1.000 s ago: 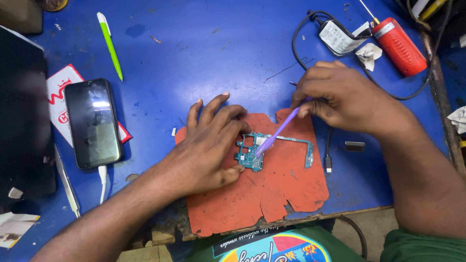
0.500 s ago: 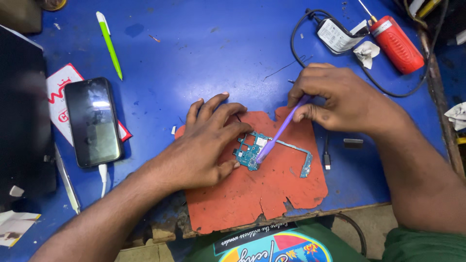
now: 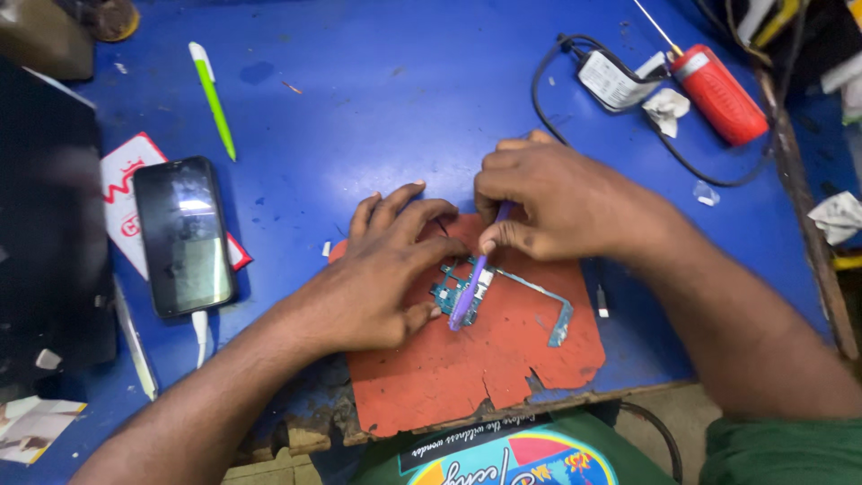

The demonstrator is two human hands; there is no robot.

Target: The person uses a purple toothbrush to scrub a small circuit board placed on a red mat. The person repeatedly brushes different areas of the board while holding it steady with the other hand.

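The small teal circuit board (image 3: pixel 453 292) lies on a ragged orange-red mat (image 3: pixel 485 359) near the front edge of the scuffed blue bench (image 3: pixel 395 108). The left hand (image 3: pixel 382 274) presses flat, fingers spread, on the board's left side. The right hand (image 3: pixel 548 202) pinches a thin purple stick (image 3: pixel 474 283), tip down on the board.

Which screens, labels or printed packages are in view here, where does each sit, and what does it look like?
Smartphone: left on the blue table, dark screen, white cable plugged in below.
Card: partly under the phone, white with red print.
White adapter: upper right, flat rectangle with a printed label and black cable.
Red canister: far upper right, cylinder with a thin nozzle.
Round print: bottom edge, multicoloured, on green cloth.
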